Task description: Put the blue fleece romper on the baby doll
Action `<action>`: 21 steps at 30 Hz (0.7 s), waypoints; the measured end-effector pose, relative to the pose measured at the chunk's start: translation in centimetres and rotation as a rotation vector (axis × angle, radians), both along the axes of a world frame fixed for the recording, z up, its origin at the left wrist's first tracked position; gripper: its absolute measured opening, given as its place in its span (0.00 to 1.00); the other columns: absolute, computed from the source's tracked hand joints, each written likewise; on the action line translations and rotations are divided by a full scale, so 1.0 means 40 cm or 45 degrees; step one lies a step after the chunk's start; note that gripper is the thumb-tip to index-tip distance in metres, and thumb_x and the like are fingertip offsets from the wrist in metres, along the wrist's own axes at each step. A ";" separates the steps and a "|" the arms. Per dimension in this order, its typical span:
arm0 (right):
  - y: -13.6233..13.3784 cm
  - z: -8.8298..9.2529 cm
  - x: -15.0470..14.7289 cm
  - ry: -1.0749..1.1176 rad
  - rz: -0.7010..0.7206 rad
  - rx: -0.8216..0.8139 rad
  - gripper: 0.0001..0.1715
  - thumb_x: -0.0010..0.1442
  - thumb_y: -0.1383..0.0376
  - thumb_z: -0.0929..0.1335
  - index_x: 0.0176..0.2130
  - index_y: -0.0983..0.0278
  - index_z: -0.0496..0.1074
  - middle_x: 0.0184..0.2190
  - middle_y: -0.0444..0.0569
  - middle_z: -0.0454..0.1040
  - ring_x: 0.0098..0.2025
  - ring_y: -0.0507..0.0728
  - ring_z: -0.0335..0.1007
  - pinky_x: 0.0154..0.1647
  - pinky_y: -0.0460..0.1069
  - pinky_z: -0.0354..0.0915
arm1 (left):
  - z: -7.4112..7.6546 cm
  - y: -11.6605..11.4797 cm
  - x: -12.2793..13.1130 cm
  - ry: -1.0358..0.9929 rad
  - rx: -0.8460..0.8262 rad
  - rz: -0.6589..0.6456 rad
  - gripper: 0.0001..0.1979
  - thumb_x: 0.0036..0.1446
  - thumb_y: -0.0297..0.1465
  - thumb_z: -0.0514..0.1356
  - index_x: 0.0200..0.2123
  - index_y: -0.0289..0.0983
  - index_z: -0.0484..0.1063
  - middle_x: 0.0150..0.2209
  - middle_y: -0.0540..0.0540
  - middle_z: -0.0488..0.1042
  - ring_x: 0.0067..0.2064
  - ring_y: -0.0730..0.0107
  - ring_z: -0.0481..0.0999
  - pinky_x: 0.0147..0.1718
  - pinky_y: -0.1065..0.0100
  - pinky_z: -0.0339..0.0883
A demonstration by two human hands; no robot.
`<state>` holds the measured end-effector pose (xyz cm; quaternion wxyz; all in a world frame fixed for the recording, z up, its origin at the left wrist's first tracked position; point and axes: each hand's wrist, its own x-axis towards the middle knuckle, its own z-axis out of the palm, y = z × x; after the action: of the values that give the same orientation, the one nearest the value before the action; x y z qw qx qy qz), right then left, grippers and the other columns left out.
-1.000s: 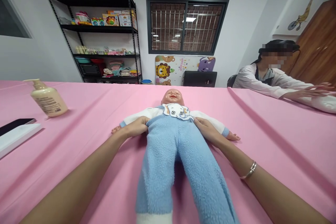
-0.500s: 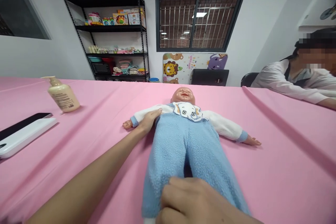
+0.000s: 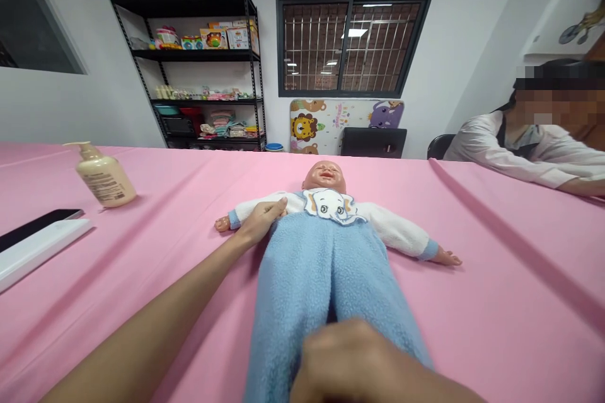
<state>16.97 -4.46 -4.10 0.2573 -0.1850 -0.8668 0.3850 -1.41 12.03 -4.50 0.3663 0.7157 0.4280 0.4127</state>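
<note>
A baby doll [image 3: 326, 233] in blue fleece trousers and a white top with an elephant bib lies on its back on the pink table [image 3: 496, 264], head away from me. My left hand [image 3: 262, 217] reaches to the doll's side under its arm, fingers together against the body and thumb on the white sleeve. My right hand [image 3: 359, 359] is close to the camera, blurred, its back resting over the doll's legs. The fingers of that hand are hidden.
A cream pump bottle [image 3: 106, 179] stands at the left, with a black phone [image 3: 38, 220] and a white flat case [image 3: 42, 249] nearer the left edge. Another person [image 3: 534, 145] leans on the table at the right. A black shelf rack [image 3: 198, 63] stands behind.
My right hand left the doll's side and came down over its legs near the camera. My left hand stayed at the doll's other side. The view shifted slightly.
</note>
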 end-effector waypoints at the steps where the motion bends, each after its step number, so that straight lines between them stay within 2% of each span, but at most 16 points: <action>1: 0.007 0.035 0.010 0.034 -0.164 -0.066 0.12 0.58 0.58 0.64 0.29 0.62 0.70 0.25 0.43 0.71 0.27 0.49 0.65 0.31 0.43 0.62 | 0.011 -0.002 -0.003 -0.031 -0.020 -0.015 0.22 0.51 0.48 0.55 0.18 0.36 0.59 0.18 0.53 0.57 0.22 0.75 0.56 0.26 0.70 0.55; 3: 0.031 0.086 0.032 0.142 -0.413 -0.088 0.12 0.58 0.60 0.64 0.28 0.64 0.69 0.24 0.44 0.71 0.27 0.49 0.65 0.29 0.44 0.62 | 0.031 -0.002 -0.012 -0.213 -0.078 0.033 0.21 0.48 0.45 0.59 0.17 0.36 0.57 0.16 0.55 0.52 0.20 0.77 0.53 0.24 0.71 0.55; 5: 0.067 0.101 0.055 0.234 -0.723 -0.043 0.13 0.57 0.60 0.63 0.26 0.64 0.69 0.24 0.45 0.71 0.26 0.51 0.64 0.27 0.45 0.61 | 0.045 0.003 -0.025 -0.456 -0.113 0.164 0.21 0.47 0.44 0.59 0.16 0.37 0.55 0.15 0.55 0.52 0.19 0.77 0.54 0.24 0.71 0.57; 7: 0.112 0.085 0.079 0.292 -1.035 -0.005 0.12 0.55 0.59 0.63 0.26 0.64 0.69 0.25 0.47 0.71 0.27 0.52 0.64 0.29 0.47 0.61 | 0.050 0.009 -0.035 -0.549 -0.115 0.291 0.22 0.47 0.45 0.59 0.16 0.37 0.53 0.16 0.54 0.54 0.21 0.76 0.59 0.26 0.71 0.59; 9: 0.160 0.052 0.105 0.313 -1.263 -0.009 0.11 0.54 0.58 0.64 0.29 0.64 0.69 0.30 0.49 0.72 0.31 0.55 0.66 0.33 0.49 0.62 | 0.048 0.006 -0.034 -0.482 -0.145 0.316 0.23 0.46 0.48 0.59 0.17 0.37 0.55 0.17 0.53 0.57 0.22 0.74 0.62 0.26 0.71 0.60; 12: 0.222 0.000 0.142 0.249 -1.455 -0.078 0.15 0.51 0.56 0.65 0.35 0.65 0.69 0.35 0.52 0.73 0.36 0.58 0.67 0.38 0.53 0.62 | 0.041 -0.017 -0.009 -0.235 -0.185 0.118 0.25 0.48 0.54 0.54 0.22 0.35 0.63 0.21 0.50 0.64 0.25 0.72 0.64 0.25 0.71 0.58; 15: 0.254 -0.028 0.168 0.159 -1.447 -0.229 0.21 0.52 0.50 0.64 0.36 0.65 0.67 0.32 0.52 0.72 0.35 0.59 0.67 0.36 0.53 0.61 | 0.042 -0.044 0.019 -0.031 -0.144 -0.055 0.24 0.47 0.52 0.57 0.23 0.33 0.67 0.24 0.50 0.65 0.27 0.71 0.64 0.27 0.71 0.56; 19: 0.257 -0.025 0.195 0.089 -1.195 -0.421 0.28 0.54 0.43 0.59 0.28 0.65 0.66 0.27 0.49 0.70 0.31 0.57 0.63 0.33 0.51 0.59 | 0.051 -0.050 0.011 -0.306 -0.226 0.040 0.21 0.47 0.48 0.59 0.27 0.34 0.68 0.24 0.52 0.64 0.27 0.73 0.61 0.27 0.72 0.56; 21: 0.258 -0.022 0.214 0.131 -1.000 -0.540 0.28 0.52 0.43 0.61 0.28 0.66 0.67 0.27 0.48 0.69 0.31 0.56 0.62 0.33 0.51 0.59 | 0.052 -0.042 -0.006 -0.310 -0.253 0.066 0.21 0.48 0.48 0.59 0.26 0.34 0.67 0.23 0.53 0.62 0.25 0.75 0.59 0.25 0.72 0.54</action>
<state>25.51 5.85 -4.98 0.3830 -0.5294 -0.6188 0.4361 -1.66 10.34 -2.43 0.4737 0.6094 0.4373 0.4615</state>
